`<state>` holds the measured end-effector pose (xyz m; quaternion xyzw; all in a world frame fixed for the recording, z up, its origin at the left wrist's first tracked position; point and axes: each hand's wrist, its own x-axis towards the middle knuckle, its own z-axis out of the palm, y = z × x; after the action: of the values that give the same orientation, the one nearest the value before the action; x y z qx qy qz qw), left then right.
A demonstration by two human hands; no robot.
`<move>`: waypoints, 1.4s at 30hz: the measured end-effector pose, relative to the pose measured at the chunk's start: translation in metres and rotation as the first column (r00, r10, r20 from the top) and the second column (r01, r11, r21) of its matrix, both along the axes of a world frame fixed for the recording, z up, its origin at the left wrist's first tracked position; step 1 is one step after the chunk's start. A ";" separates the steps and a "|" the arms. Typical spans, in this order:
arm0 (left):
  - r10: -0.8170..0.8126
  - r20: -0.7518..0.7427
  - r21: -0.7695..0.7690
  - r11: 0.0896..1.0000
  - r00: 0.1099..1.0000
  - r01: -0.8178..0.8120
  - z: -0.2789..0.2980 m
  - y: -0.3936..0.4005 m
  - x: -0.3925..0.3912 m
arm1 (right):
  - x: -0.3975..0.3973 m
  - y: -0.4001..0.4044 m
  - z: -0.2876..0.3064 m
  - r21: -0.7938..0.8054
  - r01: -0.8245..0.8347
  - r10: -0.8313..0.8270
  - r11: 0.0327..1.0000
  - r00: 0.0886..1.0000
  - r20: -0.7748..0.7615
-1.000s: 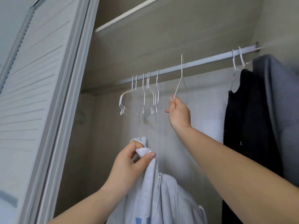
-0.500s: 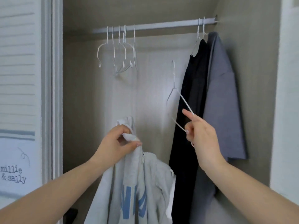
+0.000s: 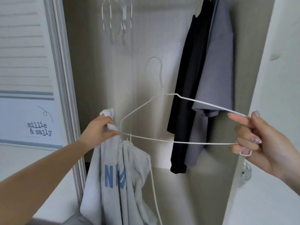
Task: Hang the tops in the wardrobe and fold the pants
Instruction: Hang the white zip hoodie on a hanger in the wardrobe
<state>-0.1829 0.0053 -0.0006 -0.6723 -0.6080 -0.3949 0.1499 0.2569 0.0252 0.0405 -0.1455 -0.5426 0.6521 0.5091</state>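
Gripping the bunched collar of the grey hoodie, your left hand holds it just left of the hanger's left tip, fingers curled round the fabric. Your right hand pinches the right end of the white wire hanger, upper wire between thumb and forefinger, lower wire crossing the curled fingers. Inside the wardrobe, a black top and a grey top hang behind.

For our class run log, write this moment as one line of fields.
left hand: grips grey zip hoodie | right hand: holds white wire hanger | hoodie: not yet on hanger
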 end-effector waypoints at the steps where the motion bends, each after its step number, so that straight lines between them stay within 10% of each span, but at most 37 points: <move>1: -0.001 -0.005 -0.016 1.000 1.000 0.001 -0.001 -0.001 -0.002 | -0.001 -0.003 0.001 0.025 0.069 -0.070 0.997 0.995 0.068; 20: -0.255 0.007 0.067 0.965 0.967 0.254 0.010 -0.028 0.048 | -0.003 0.046 0.026 0.134 -0.014 -0.008 0.991 0.988 0.156; 25: -0.201 0.227 0.121 0.977 0.953 0.177 0.006 -0.019 0.063 | 0.004 0.061 -0.004 -0.024 -0.049 0.043 0.999 0.978 -0.205; 33: -0.179 0.408 0.141 0.981 0.895 0.132 -0.008 -0.024 0.073 | -0.062 0.039 -0.079 -0.353 0.075 -0.193 0.933 0.930 -0.313; 36: -0.205 0.485 0.175 0.975 0.850 0.135 -0.010 -0.026 0.086 | -0.104 0.016 -0.089 -0.223 0.078 -0.073 0.972 0.997 0.027; 39: -0.263 0.514 0.230 0.959 0.816 0.165 -0.010 -0.029 0.101 | -0.148 -0.009 -0.098 0.111 -0.054 -0.008 0.992 0.871 0.490; 42: -0.307 0.563 0.261 0.947 0.767 0.188 -0.009 -0.032 0.108 | -0.178 -0.020 -0.107 0.347 -0.148 -0.113 0.926 0.769 0.630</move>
<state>-0.0746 -0.0266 -0.0099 -0.5709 -0.4892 -0.6581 -0.0397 0.0793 0.0056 -0.0663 -0.2529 -0.7990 0.4516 0.3060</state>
